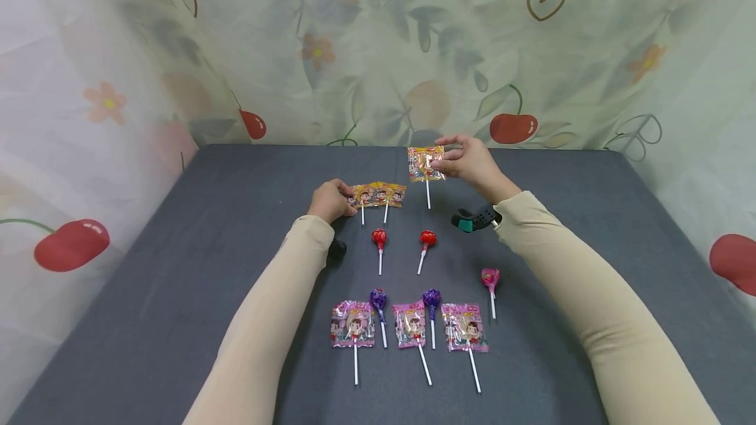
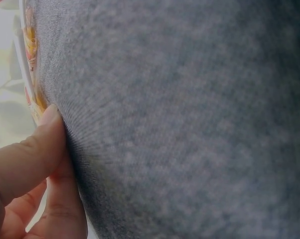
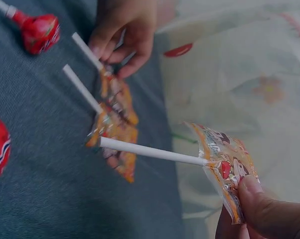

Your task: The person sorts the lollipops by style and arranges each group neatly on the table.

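Note:
In the head view my right hand (image 1: 472,166) holds up a lollipop in a flat orange-edged wrapper (image 1: 424,164), its white stick pointing down. The right wrist view shows the thumb (image 3: 254,194) pressed on that wrapper's edge. Further left, two more orange-wrapped lollipops (image 1: 378,195) lie side by side at the back of the dark table. My left hand (image 1: 331,201) pinches the left edge of the leftmost one between thumb (image 2: 49,119) and fingers. In the left wrist view the wrapper is seen edge-on, partly hidden.
Two red round lollipops (image 1: 379,238) (image 1: 428,239) lie mid-table. Nearer are two purple ones (image 1: 378,298) (image 1: 432,298), among three pink-wrapped flat ones (image 1: 353,324) (image 1: 409,323) (image 1: 462,326). A pink round lollipop (image 1: 490,277) lies to the right. Patterned cloth (image 1: 384,51) hangs behind the dark table (image 1: 177,320).

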### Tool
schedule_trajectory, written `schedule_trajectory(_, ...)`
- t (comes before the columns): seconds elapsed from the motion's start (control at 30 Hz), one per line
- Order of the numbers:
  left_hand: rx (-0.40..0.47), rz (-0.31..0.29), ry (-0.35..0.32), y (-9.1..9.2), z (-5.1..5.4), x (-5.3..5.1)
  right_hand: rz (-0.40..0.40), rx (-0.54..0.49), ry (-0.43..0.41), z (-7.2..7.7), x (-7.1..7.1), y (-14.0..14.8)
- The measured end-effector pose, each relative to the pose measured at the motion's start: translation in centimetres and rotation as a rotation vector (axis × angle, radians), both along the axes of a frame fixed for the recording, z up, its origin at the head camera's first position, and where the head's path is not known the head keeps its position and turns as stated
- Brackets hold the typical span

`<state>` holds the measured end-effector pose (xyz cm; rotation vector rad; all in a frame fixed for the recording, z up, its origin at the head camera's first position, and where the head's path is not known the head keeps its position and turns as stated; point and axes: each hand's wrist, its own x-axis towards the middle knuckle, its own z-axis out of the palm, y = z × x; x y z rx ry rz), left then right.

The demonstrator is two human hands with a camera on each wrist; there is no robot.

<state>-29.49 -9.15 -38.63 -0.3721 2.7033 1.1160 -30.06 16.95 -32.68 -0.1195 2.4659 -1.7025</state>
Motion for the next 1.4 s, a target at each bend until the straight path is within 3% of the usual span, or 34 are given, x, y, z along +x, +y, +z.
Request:
schedule_trajectory(0.23,0.000,-0.001,0.006,0.0,0.0,0.1,-0.050,0.111,-0.119,-3.3,-1.4,-1.2)
schedule_trajectory(0.43,-0.002,-0.001,0.009,-0.1,0.0,0.1,-0.061,0.162,-0.190,-4.6,-1.6,-2.1)
schedule_trajectory(0.8,0.012,0.004,0.004,0.1,-0.1,0.1,-0.078,0.259,-0.155,-5.6,-1.8,-2.2)
schedule_trajectory(1.4,-0.009,-0.024,0.031,-0.1,-0.1,0.0,-0.094,0.316,-0.153,-6.1,-2.2,-2.1)
